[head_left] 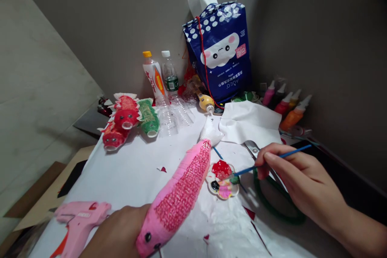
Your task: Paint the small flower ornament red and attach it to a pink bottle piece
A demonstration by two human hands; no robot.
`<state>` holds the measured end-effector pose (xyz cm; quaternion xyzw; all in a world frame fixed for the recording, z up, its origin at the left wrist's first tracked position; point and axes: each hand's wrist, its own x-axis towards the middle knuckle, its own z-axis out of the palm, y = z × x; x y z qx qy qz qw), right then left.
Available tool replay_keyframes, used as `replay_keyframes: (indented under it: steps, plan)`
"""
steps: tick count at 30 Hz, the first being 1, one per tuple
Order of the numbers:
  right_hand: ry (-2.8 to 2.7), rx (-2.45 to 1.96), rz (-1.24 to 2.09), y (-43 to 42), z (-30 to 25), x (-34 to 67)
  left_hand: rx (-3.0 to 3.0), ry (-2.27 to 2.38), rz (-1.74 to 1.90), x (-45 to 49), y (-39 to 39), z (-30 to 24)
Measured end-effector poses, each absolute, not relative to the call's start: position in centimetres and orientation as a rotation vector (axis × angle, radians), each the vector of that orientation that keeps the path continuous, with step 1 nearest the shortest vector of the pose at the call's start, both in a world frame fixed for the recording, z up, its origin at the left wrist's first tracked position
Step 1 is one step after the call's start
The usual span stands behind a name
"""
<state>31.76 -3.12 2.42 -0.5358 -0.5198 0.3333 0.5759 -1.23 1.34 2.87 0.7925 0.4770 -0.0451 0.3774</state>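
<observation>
My left hand (116, 231) grips the head end of a pink fish (178, 193) made from a bottle, with red scale marks and a white tail. It lies slanted over the white paper (133, 169). My right hand (298, 179) pinches a thin blue paintbrush (272, 160), whose tip rests in the flower-shaped paint palette (223, 179) holding red, pink, green and black paint.
A pink glue gun (80, 221) lies at the near left. Red and green painted bottle fish (127, 119), clear bottles (169, 88), a blue tissue pack (220, 48) and several paint bottles (287, 107) stand at the back. Scissors (252, 149) and a green wire loop (272, 205) lie by my right hand.
</observation>
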Motion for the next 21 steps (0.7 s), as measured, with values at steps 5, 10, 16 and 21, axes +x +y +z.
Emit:
replay_keyframes:
  steps: [5,10,16,21]
  plan:
    - [-1.499,-1.394,0.695,-3.3,3.2,31.5,2.035,1.228,-0.142,-0.5,1.5,3.9]
    - [-1.602,-1.408,0.617,-3.2,3.1,31.5,2.029,1.223,-0.108,-0.3,1.6,4.3]
    - [-1.570,-1.412,0.633,-3.4,3.0,31.7,1.991,1.274,-0.003,-1.3,1.3,3.2]
    - [-1.384,-1.244,0.545,-4.0,2.6,31.7,1.981,1.285,0.106,-1.0,1.5,3.2]
